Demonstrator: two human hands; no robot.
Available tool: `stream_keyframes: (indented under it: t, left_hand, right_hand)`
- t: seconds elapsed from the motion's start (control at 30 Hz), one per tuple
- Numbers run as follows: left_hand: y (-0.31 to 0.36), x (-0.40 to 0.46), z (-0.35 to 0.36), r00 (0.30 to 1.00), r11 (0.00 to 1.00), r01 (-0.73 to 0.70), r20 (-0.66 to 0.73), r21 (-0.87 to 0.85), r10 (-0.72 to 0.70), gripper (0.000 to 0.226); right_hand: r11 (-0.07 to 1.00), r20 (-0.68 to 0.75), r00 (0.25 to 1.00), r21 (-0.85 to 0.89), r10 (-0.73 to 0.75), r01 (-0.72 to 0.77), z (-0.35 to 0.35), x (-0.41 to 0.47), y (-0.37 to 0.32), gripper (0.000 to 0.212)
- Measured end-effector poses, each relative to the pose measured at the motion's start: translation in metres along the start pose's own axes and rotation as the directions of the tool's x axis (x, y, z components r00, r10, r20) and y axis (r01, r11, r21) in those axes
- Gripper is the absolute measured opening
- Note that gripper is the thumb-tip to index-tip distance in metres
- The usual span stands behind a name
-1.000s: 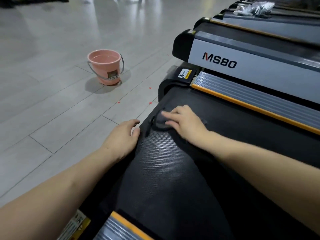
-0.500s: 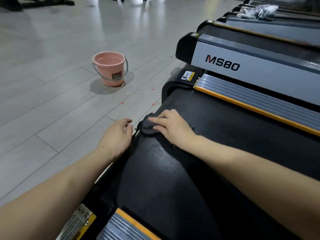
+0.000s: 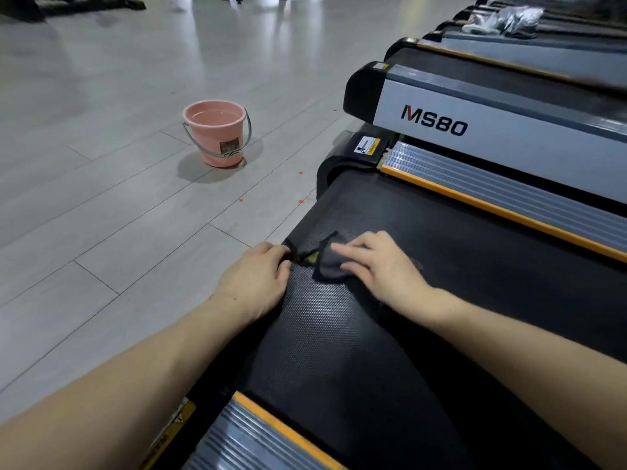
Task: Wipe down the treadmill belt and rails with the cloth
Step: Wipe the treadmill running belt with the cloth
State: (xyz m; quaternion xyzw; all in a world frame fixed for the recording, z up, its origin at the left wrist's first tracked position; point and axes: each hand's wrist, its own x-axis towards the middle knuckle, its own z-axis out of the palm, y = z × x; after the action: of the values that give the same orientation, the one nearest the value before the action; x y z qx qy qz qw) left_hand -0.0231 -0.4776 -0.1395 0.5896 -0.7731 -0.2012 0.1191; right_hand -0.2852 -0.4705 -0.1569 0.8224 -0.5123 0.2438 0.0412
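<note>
The black textured treadmill belt [image 3: 339, 351] runs from the lower middle toward the right. A dark grey cloth [image 3: 327, 264] lies on the belt near its rear end. My right hand [image 3: 380, 266] presses flat on the cloth with straight fingers. My left hand [image 3: 258, 278] rests on the belt's rear edge just left of the cloth, fingers curled over the edge. Grey ribbed side rails with orange trim flank the belt, the far rail [image 3: 509, 195] at the right and the near rail [image 3: 244, 439] at the bottom.
A pink bucket [image 3: 217, 137] with water stands on the grey tiled floor to the left. A second treadmill marked MS80 [image 3: 437, 122] sits beyond the far rail, with more behind it. Crumpled plastic [image 3: 505, 16] lies on one at the top right.
My right hand has slid the cloth along the belt's rear end, first toward the left hand, then slightly back. The left hand has stayed on the edge.
</note>
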Motion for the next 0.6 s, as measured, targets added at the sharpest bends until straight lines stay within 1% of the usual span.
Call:
stream_keyframes:
  t: [0.03,0.07,0.1,0.13,0.17,0.2,0.23,0.3,0.37,0.4,0.43,0.47,0.5,0.53,0.57,0.6]
  left_hand:
    - [0.002,-0.003,0.001,1.0,1.0,-0.006,0.002,0.009,0.006,0.038]
    - [0.005,-0.006,0.001,1.0,1.0,-0.013,0.003,0.016,0.013,0.037]
    - [0.007,-0.009,0.002,1.0,0.999,-0.022,0.004,0.025,0.022,0.038]
    - [0.009,-0.011,0.002,1.0,0.999,-0.028,0.005,0.031,0.028,0.038]
    - [0.011,-0.013,0.002,1.0,0.999,-0.027,0.004,0.033,0.026,0.039]
    - [0.012,-0.015,0.001,1.0,0.999,-0.022,-0.003,0.033,0.022,0.039]
    - [0.014,-0.017,0.001,1.0,0.999,-0.019,-0.013,0.034,0.02,0.04]
    - [0.016,-0.019,0.0,0.999,0.999,-0.021,-0.026,0.046,0.022,0.039]
    - [0.018,-0.021,0.0,0.999,0.997,-0.031,-0.02,0.069,0.032,0.04]
    - [0.02,-0.022,0.0,0.999,0.996,-0.04,-0.012,0.081,0.042,0.04]
    - [0.022,-0.024,0.0,0.999,0.995,-0.05,-0.005,0.089,0.05,0.04]
    - [0.024,-0.027,0.0,0.998,0.994,-0.062,-0.001,0.094,0.062,0.04]
    - [0.026,-0.029,0.001,0.997,0.992,-0.079,0.004,0.101,0.079,0.04]
    - [0.028,-0.032,0.001,0.995,0.989,-0.098,0.014,0.111,0.097,0.04]
    - [0.029,-0.036,0.001,0.993,0.985,-0.12,0.023,0.123,0.118,0.04]
    - [0.029,-0.04,0.002,0.989,0.98,-0.145,0.031,0.135,0.142,0.04]
  right_hand:
    - [0.996,-0.048,0.995,-0.033,0.083,-0.085,-0.002,0.006,0.016,0.03]
    - [0.974,-0.104,0.971,-0.05,0.215,-0.221,-0.005,0.013,0.031,0.028]
    - [0.93,-0.147,0.924,-0.052,0.354,-0.364,-0.006,0.017,0.041,0.027]
    - [0.881,-0.158,0.875,-0.049,0.458,-0.471,-0.006,0.018,0.043,0.027]
    - [0.856,-0.163,0.85,-0.055,0.501,-0.515,-0.005,0.015,0.036,0.026]
    - [0.856,-0.169,0.851,-0.067,0.497,-0.513,-0.004,0.009,0.021,0.024]
    - [0.876,-0.177,0.871,-0.07,0.459,-0.476,-0.004,-0.001,0.004,0.023]
    - [0.931,-0.149,0.921,-0.014,0.359,-0.365,-0.008,-0.03,-0.032,0.027]
    - [0.98,-0.079,0.978,0.07,0.194,-0.189,-0.018,-0.068,-0.068,0.032]
    - [0.989,-0.038,0.993,0.103,0.108,-0.104,-0.023,-0.085,-0.074,0.033]
    - [0.993,0.008,1.0,0.114,0.027,-0.027,-0.03,-0.092,-0.07,0.034]
    - [0.996,0.037,0.999,0.086,-0.025,0.022,-0.034,-0.093,-0.056,0.035]
    - [0.999,0.036,0.999,0.02,-0.027,0.026,-0.036,-0.087,-0.036,0.034]
    - [0.998,-0.004,1.0,-0.05,0.026,-0.026,-0.037,-0.079,-0.013,0.033]
    - [0.984,-0.07,0.988,-0.105,0.14,-0.147,-0.04,-0.07,0.01,0.031]
    - [0.945,-0.133,0.949,-0.121,0.286,-0.302,-0.043,-0.063,0.029,0.029]
